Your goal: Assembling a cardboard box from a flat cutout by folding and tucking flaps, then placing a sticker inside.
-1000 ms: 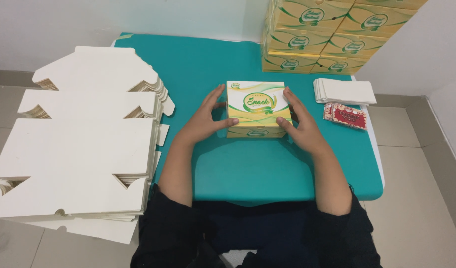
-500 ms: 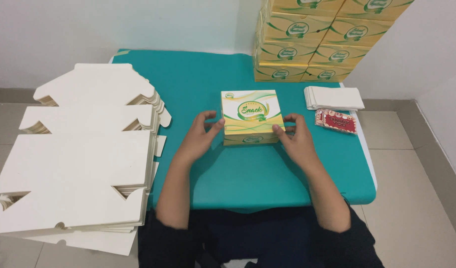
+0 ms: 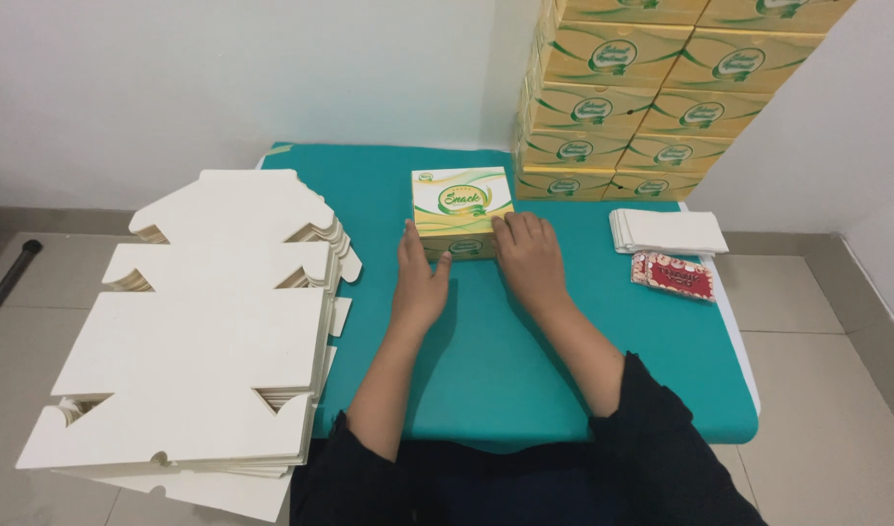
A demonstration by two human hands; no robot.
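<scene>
A folded yellow, white and green snack box (image 3: pixel 462 206) stands on the teal table (image 3: pixel 564 360), toward its far middle. My left hand (image 3: pixel 420 276) rests flat on the table with fingertips and thumb against the box's near left corner. My right hand (image 3: pixel 531 255) lies against the box's near right side, fingers pressed on its front edge. Both hands touch the box from the near side; neither lifts it.
A tall stack of flat, die-cut white box blanks (image 3: pixel 204 331) fills the left. Finished boxes (image 3: pixel 651 88) are stacked against the wall at the back right. A pile of white sheets (image 3: pixel 667 232) and a red packet (image 3: pixel 673 275) lie at the right.
The box has been pushed away from me toward the far side of the table. Both hands followed it, shifting from its sides to its near edge.
</scene>
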